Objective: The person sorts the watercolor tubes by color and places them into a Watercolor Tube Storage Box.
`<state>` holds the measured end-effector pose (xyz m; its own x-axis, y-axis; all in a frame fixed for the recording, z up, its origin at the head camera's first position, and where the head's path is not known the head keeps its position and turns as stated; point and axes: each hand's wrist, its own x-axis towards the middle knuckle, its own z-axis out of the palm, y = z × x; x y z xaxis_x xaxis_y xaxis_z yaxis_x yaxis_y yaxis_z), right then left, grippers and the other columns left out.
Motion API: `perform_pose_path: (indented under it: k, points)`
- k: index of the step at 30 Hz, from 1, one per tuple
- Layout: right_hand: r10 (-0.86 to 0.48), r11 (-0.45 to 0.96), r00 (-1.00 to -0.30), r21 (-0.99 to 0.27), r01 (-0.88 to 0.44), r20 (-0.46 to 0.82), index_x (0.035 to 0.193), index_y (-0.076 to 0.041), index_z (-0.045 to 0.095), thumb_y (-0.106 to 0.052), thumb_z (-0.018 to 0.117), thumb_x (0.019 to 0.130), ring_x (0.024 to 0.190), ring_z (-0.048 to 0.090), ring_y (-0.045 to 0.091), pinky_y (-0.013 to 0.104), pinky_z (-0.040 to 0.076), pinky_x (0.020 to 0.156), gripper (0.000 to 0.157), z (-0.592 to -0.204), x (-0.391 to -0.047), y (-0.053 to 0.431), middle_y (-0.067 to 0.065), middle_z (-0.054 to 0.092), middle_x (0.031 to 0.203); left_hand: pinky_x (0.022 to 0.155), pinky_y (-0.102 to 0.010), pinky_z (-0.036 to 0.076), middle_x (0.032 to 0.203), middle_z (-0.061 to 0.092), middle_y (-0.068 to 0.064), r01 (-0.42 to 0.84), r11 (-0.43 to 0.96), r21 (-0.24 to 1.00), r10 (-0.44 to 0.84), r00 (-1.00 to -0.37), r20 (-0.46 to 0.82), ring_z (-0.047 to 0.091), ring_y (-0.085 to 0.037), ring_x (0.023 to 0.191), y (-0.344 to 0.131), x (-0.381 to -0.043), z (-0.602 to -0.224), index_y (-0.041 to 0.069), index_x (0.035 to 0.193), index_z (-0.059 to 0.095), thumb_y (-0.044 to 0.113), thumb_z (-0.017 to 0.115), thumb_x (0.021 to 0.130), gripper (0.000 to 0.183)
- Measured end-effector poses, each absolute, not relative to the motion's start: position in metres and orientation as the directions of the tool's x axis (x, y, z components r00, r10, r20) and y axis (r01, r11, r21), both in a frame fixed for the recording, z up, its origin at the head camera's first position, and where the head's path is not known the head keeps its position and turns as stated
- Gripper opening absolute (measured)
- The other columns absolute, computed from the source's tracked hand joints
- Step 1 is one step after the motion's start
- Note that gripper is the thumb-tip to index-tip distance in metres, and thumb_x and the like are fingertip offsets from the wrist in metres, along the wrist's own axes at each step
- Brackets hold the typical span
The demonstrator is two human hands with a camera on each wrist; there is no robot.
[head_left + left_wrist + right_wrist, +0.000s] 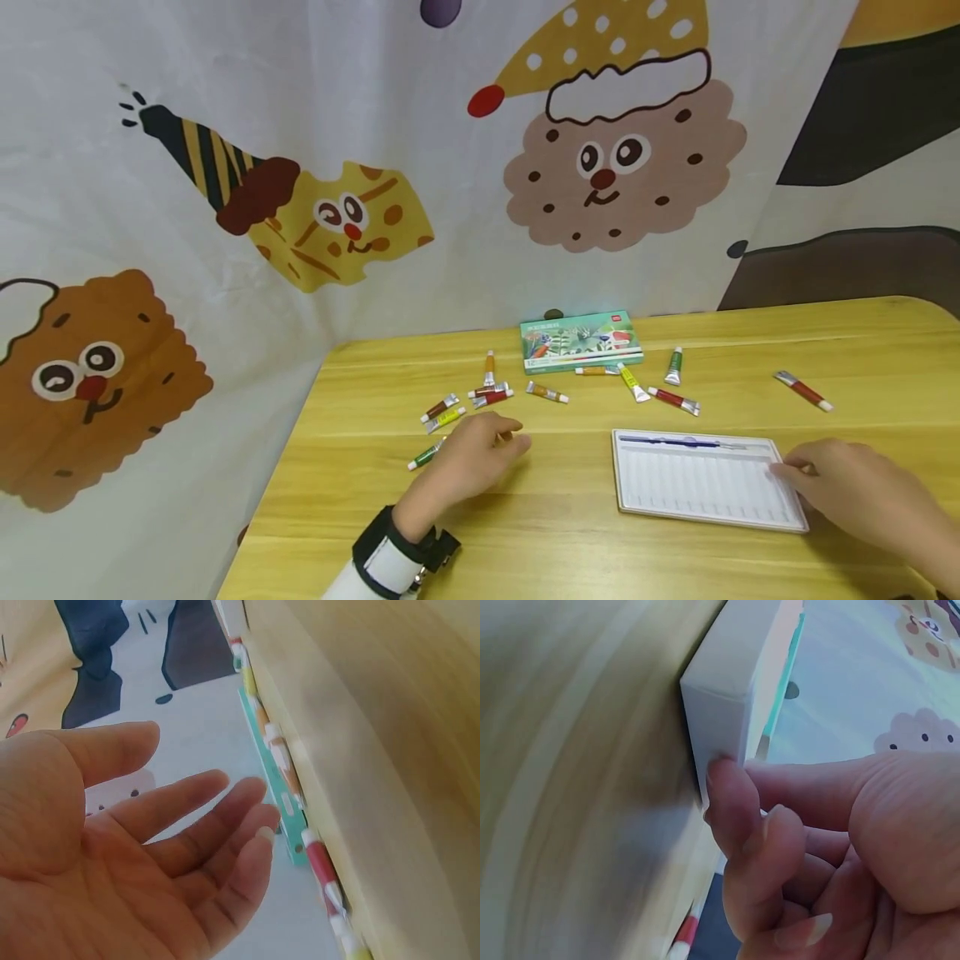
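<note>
A white ribbed paint tray [705, 479] lies on the table to the right, with a blue-handled paintbrush [667, 442] in the slot along its far side. My right hand [847, 483] pinches the tray's right edge. In the right wrist view, the index finger [733, 799] presses the tray's outer wall [720, 724] while the thumb [802, 787] reaches over the rim. Over the left part of the table, my left hand [476, 454] holds nothing, its fingers loosely bent. Just beyond it lie a yellow paint tube [446, 419] and a green tube [426, 454], partly hidden by the hand.
Several more paint tubes are scattered behind, among them a red tube [675, 401] and an ochre tube [547, 392]. A green printed paint box [581, 342] stands at the table's back edge, against a patterned cloth [450, 275]. One red tube [804, 391] lies apart at the right.
</note>
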<state>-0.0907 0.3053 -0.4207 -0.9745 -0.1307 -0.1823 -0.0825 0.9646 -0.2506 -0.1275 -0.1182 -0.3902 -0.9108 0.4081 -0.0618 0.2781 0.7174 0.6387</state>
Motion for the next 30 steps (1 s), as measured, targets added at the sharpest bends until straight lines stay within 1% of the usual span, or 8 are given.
perform_pose_path:
  k: [4, 7, 12, 16, 19, 24, 28, 30]
  points:
    - [-0.146, 0.958, -0.976, -0.268, -0.100, -0.161, 0.093, -0.005, 0.072, -0.032, 0.066, 0.085, 0.072, 0.058, 0.024, 0.054, 0.047, 0.062, 0.028, -0.421, -0.095, 0.296, 0.015, 0.069, 0.088, 0.048, -0.025, 0.038, 0.074, 0.060, 0.004, 0.250, 0.695, 0.674, 0.428, -0.897, -0.108, 0.046, -0.008, 0.051, -0.111, -0.127, -0.389, 0.013, 0.104, 0.072, 0.040, 0.054, 0.094, 0.034]
    - [-0.156, 0.953, -0.977, -0.283, -0.110, -0.148, 0.093, -0.005, 0.072, -0.031, 0.067, 0.085, 0.073, 0.059, 0.024, 0.054, 0.048, 0.062, 0.027, -0.422, -0.098, 0.289, 0.016, 0.069, 0.089, 0.042, -0.024, 0.033, 0.062, 0.054, 0.005, 0.237, 0.702, 0.672, 0.430, -0.892, -0.135, 0.042, -0.009, 0.042, -0.107, -0.126, -0.389, 0.018, 0.099, 0.073, 0.040, 0.054, 0.094, 0.030]
    - [-0.174, 0.941, -0.970, -0.320, -0.113, -0.168, 0.092, -0.005, 0.072, -0.032, 0.066, 0.085, 0.069, 0.056, 0.020, 0.046, 0.048, 0.059, 0.029, -0.421, -0.103, 0.279, 0.013, 0.069, 0.087, 0.045, -0.026, 0.038, 0.056, 0.058, 0.006, 0.237, 0.733, 0.637, 0.433, -0.886, -0.168, 0.050, -0.011, 0.044, -0.100, -0.123, -0.386, 0.021, 0.100, 0.073, 0.047, 0.054, 0.093, 0.033]
    - [-0.195, 0.925, -0.963, -0.360, -0.119, -0.184, 0.093, -0.003, 0.072, -0.032, 0.065, 0.086, 0.062, 0.048, 0.017, 0.035, 0.039, 0.054, 0.030, -0.419, -0.104, 0.269, 0.006, 0.066, 0.081, 0.046, -0.026, 0.039, 0.055, 0.061, 0.002, 0.227, 0.733, 0.641, 0.440, -0.877, -0.192, 0.052, -0.011, 0.045, -0.095, -0.123, -0.385, 0.020, 0.102, 0.073, 0.045, 0.054, 0.093, 0.032]
    - [-0.203, 0.917, -0.959, -0.382, -0.115, -0.199, 0.094, -0.001, 0.071, -0.030, 0.064, 0.087, 0.060, 0.046, 0.016, 0.034, 0.035, 0.053, 0.031, -0.416, -0.106, 0.262, 0.005, 0.065, 0.079, 0.047, -0.026, 0.040, 0.056, 0.062, 0.002, 0.226, 0.727, 0.649, 0.448, -0.872, -0.198, 0.053, -0.011, 0.046, -0.090, -0.124, -0.384, 0.019, 0.101, 0.073, 0.041, 0.055, 0.093, 0.029]
    - [-0.210, 0.898, -0.957, -0.426, -0.109, -0.198, 0.097, 0.001, 0.071, -0.024, 0.065, 0.087, 0.057, 0.046, 0.014, 0.031, 0.036, 0.049, 0.027, -0.412, -0.111, 0.249, 0.002, 0.062, 0.072, 0.042, -0.025, 0.032, 0.046, 0.047, 0.006, 0.225, 0.744, 0.630, 0.452, -0.863, -0.227, 0.045, -0.010, 0.042, -0.085, -0.126, -0.385, 0.018, 0.084, 0.073, 0.039, 0.057, 0.092, 0.028]
    - [-0.208, 0.879, -0.950, -0.471, -0.077, -0.232, 0.095, -0.002, 0.071, -0.021, 0.063, 0.088, 0.053, 0.048, 0.013, 0.029, 0.037, 0.047, 0.021, -0.408, -0.115, 0.241, -0.001, 0.058, 0.065, 0.038, -0.024, 0.022, 0.044, 0.032, 0.007, 0.196, 0.782, 0.592, 0.429, -0.858, -0.282, 0.033, -0.010, 0.038, -0.082, -0.126, -0.385, 0.017, 0.065, 0.068, 0.040, 0.057, 0.091, 0.036]
    - [-0.202, 0.875, -0.946, -0.480, -0.059, -0.253, 0.092, -0.004, 0.070, -0.021, 0.062, 0.089, 0.055, 0.050, 0.013, 0.030, 0.038, 0.048, 0.019, -0.407, -0.116, 0.238, -0.001, 0.059, 0.066, 0.037, -0.024, 0.020, 0.044, 0.030, 0.007, 0.179, 0.809, 0.561, 0.404, -0.862, -0.308, 0.031, -0.010, 0.038, -0.080, -0.126, -0.384, 0.015, 0.058, 0.064, 0.040, 0.058, 0.090, 0.041]
